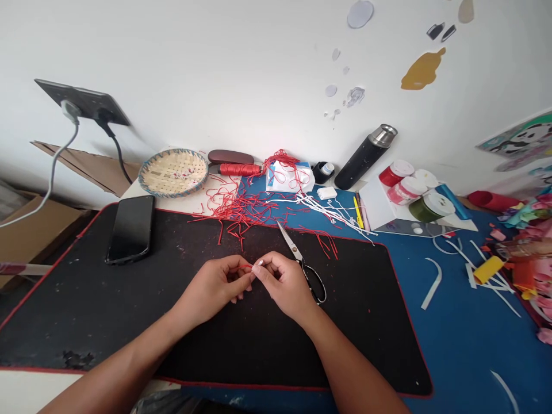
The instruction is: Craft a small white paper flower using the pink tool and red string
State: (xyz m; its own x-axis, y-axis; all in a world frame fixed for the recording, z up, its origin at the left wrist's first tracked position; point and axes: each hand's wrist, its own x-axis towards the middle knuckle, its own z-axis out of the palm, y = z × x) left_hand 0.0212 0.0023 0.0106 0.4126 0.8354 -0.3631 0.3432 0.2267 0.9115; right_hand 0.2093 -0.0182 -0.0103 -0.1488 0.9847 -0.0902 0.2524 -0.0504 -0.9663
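My left hand (218,284) and my right hand (282,283) meet over the middle of a black desk mat (129,310). Both pinch a short piece of red cord (247,266) between thumb and fingertips. Scissors (304,264) with black handles lie shut on the mat, right behind my right hand. A heap of cut red cord pieces (235,210) is spread along the mat's far edge. A spool of red cord (239,169) lies by the wall.
A black phone (131,228) lies on the mat's left part. A woven basket (173,172), a dark case (230,156), a black flask (365,155), paint jars (407,187) and white cord strands (332,213) stand behind. Coloured paper scraps (524,253) crowd the right.
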